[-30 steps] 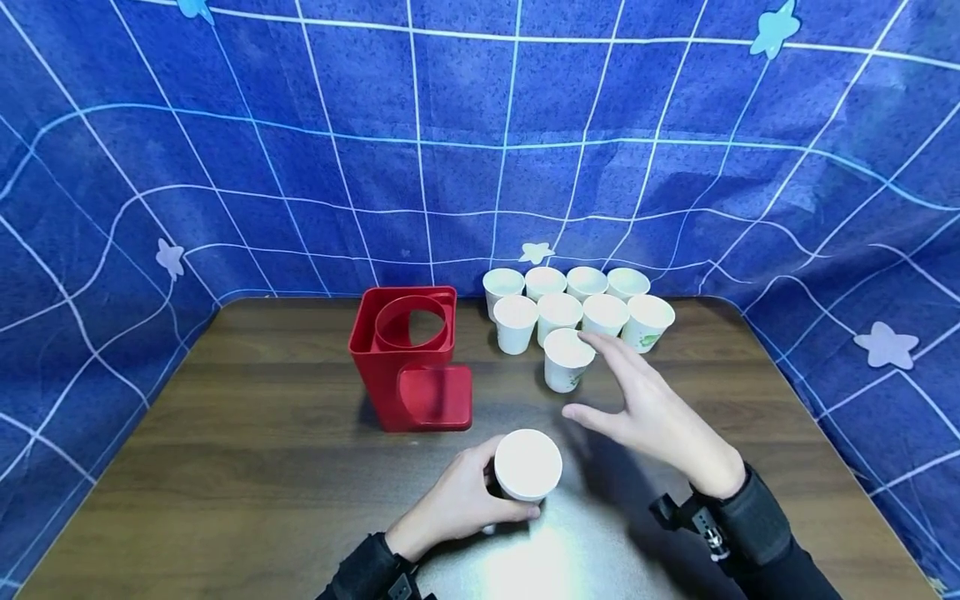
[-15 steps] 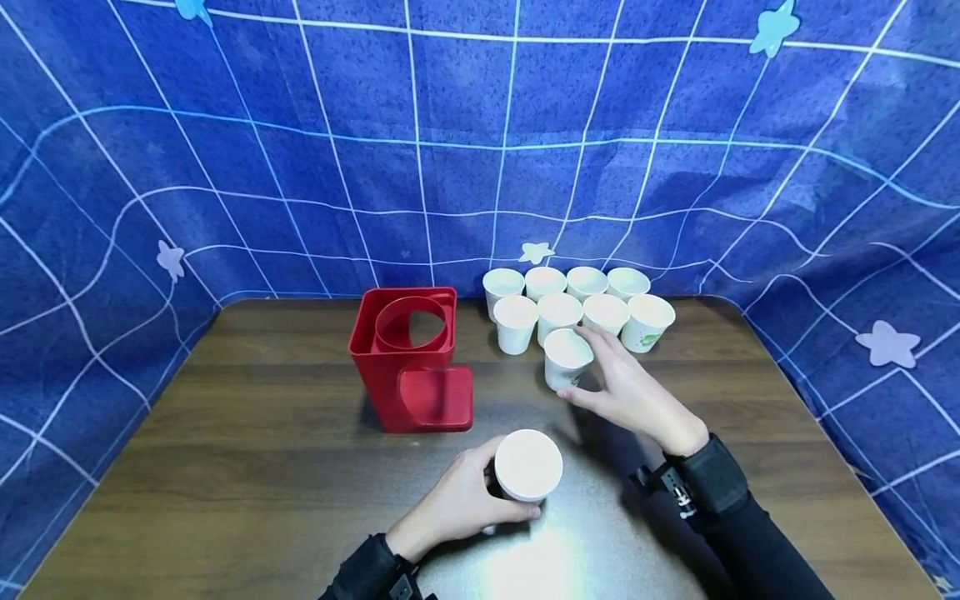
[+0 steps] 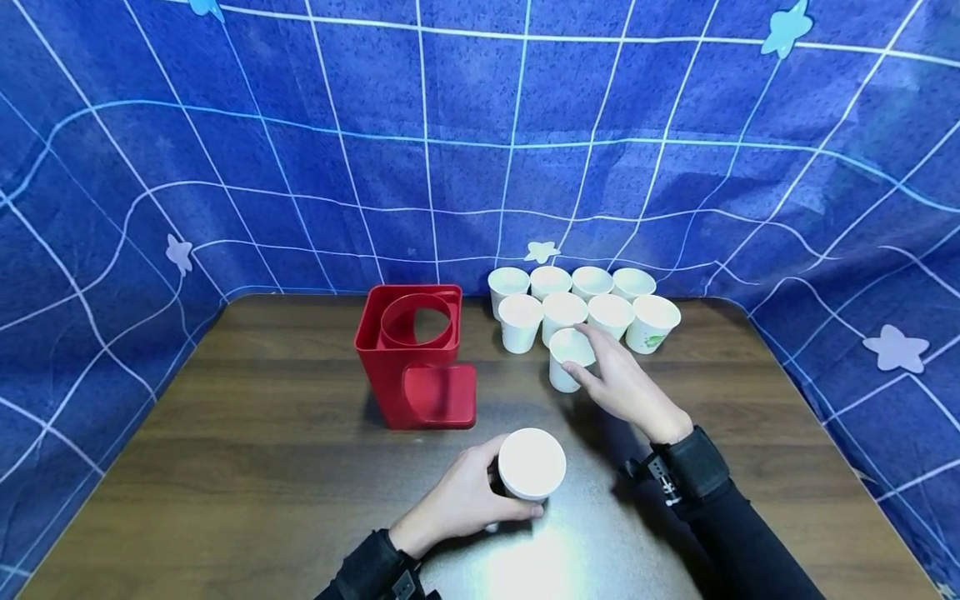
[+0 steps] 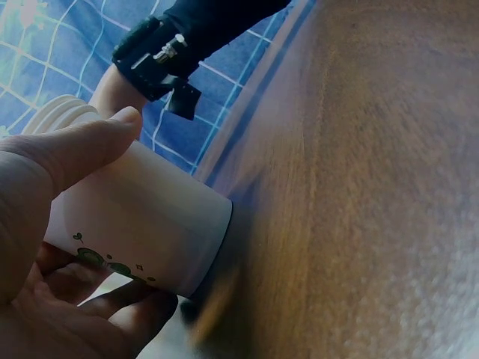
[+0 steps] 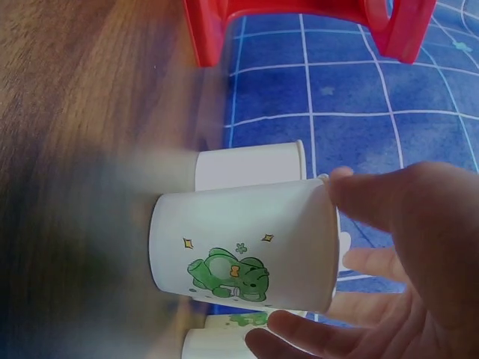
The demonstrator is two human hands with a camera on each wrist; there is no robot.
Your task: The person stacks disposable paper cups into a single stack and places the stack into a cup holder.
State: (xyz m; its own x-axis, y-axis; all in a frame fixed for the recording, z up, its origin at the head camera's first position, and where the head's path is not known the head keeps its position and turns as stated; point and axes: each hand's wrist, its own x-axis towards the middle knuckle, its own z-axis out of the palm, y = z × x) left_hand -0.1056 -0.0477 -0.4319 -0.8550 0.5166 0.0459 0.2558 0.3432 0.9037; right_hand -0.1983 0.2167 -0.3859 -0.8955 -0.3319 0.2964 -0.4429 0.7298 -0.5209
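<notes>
My left hand point(image 3: 468, 500) grips a white paper cup point(image 3: 532, 463) near the front of the table. In the left wrist view, stacked rims point(image 4: 63, 112) show at its top and a green print on its side, with the thumb across it and fingers beneath. My right hand point(image 3: 626, 383) holds a single paper cup point(image 3: 564, 371) by its rim, thumb on the near side and fingers on the far side. In the right wrist view this cup point(image 5: 239, 243) bears a green bear print. It stands upright on the table just before the rows of cups.
Two rows of white paper cups point(image 3: 521, 325) stand at the back edge, right behind the right hand. A red holder point(image 3: 390, 375) with a round ring and a side tray stands left of them. A blue patterned cloth point(image 3: 465, 167) hangs behind the wooden table point(image 3: 247, 433).
My right hand has moved left to the front cup, and its thumb has closed in on the rim. The left hand stays in place with its cups.
</notes>
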